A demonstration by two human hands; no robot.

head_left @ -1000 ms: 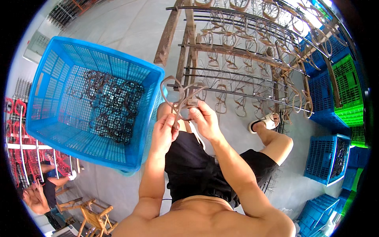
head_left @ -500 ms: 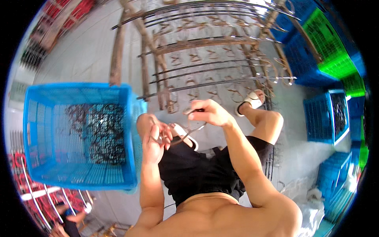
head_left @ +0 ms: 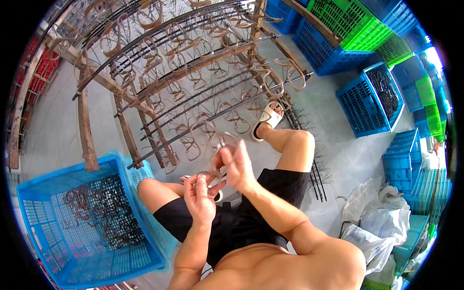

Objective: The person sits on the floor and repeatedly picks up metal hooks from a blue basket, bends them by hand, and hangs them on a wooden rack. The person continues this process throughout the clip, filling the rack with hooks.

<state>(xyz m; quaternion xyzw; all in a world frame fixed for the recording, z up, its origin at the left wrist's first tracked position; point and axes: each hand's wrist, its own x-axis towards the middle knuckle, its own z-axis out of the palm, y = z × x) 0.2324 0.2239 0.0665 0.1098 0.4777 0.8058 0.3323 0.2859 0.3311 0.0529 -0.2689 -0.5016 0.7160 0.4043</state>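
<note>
In front of my lap both hands are raised close together, at the near edge of a rack hung with eyeglass frames [head_left: 285, 72]. My left hand [head_left: 201, 198] pinches a thin brownish eyeglass frame [head_left: 209, 175] between thumb and fingers. Just right of it and slightly higher, my right hand [head_left: 236, 165] has its fingers closed around a pale, clear-brown eyeglass frame [head_left: 231, 140], partly smeared by motion. Whether the pieces in the two hands are joined cannot be made out.
A blue mesh crate [head_left: 121, 166] holding dark tangled pieces stands at my left. The wooden rack with metal rods [head_left: 193, 77] spreads ahead. To the right are blue and green crates [head_left: 353, 24], a crate of dark pieces [head_left: 382, 92] and white plastic bags [head_left: 382, 224].
My view has turned right, so the rack and left crate sit further left. My hands have come closer together, the right one lower and nearer the left.
</note>
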